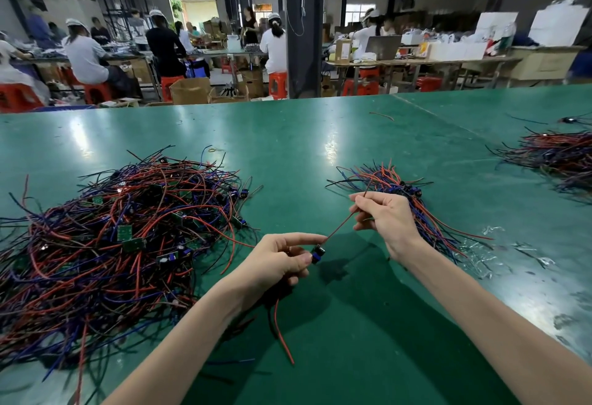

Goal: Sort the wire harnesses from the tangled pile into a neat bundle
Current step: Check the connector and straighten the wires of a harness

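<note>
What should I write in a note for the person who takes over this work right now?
Left hand holds one wire harness at its blue part; right hand pinches it further along, so it is stretched between them.
Tangled pile: on the left of the green table, large.
Neat bundle: behind the right hand.
Done: some harnesses bundled.
Left to do: add this one to the bundle, then continue with the pile.

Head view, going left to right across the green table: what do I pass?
tangled pile → left hand → held harness → right hand → second wire pile at the right edge.
</note>
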Available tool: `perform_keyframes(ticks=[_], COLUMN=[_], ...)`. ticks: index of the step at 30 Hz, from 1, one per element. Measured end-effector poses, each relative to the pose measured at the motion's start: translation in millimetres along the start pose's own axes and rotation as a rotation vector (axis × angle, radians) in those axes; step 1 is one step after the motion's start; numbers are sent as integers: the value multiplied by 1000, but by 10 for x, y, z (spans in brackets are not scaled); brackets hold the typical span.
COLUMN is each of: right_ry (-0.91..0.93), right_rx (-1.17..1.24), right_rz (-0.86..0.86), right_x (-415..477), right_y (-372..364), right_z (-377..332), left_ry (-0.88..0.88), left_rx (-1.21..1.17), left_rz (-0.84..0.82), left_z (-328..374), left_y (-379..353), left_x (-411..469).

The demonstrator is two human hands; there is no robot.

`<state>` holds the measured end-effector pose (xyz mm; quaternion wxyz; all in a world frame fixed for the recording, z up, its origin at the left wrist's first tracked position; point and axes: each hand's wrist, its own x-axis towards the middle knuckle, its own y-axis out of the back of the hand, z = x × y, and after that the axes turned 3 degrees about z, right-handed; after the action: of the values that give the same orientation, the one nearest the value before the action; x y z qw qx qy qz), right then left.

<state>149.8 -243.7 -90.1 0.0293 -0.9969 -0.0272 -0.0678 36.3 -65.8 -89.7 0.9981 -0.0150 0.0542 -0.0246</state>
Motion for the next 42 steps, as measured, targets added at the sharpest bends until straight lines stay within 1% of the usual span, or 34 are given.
perform_keyframes(ticks=[3, 5, 7, 15, 25, 26, 27, 29, 30, 31, 32, 33, 36, 39, 42], right_ry=[157, 228, 221, 57, 96, 126, 195, 437, 549, 611, 608, 545, 225, -23, -97], right_rx=[-279, -392, -384, -135, -187, -230, -324, -597, -693, -726, -704, -638, -344, -211, -162], right_rz=[77, 80, 74, 116, 85, 79, 78, 92, 103, 117, 125, 127, 84, -68, -269], right_x=[33, 38, 41, 115, 156, 153, 148, 131, 115, 109, 106, 105, 55, -85, -238], right_y=[59, 55, 31, 56, 91, 96, 106, 128, 132, 128, 119, 104, 27, -125, -286], right_z=[15, 24, 29, 47, 26, 23, 24, 37, 43, 55, 65, 67, 75, 96, 70], left_ry=[12, 16, 17, 9, 20, 24, 31, 48, 53, 55, 55, 55, 63, 57, 34], left_rx=[7, 14, 22, 18, 34, 34, 33, 15, 5, 4, 7, 2, -122, -287, -334], left_rz=[-4, -6, -8, 7, -17, -19, -20, -24, -28, -32, -31, -24, 52, 161, 251], left_z=[12, 26, 37, 44, 56, 58, 61, 66, 68, 67, 67, 68, 67, 66, 43], left_y=[0, 6, 20, 73, 71, 66, 57, 37, 22, 4, -16, -39, -93, -120, -113], left_x=[-19, -28, -34, -32, -61, -62, -64, -78, -88, -101, -112, -120, -109, -84, -62])
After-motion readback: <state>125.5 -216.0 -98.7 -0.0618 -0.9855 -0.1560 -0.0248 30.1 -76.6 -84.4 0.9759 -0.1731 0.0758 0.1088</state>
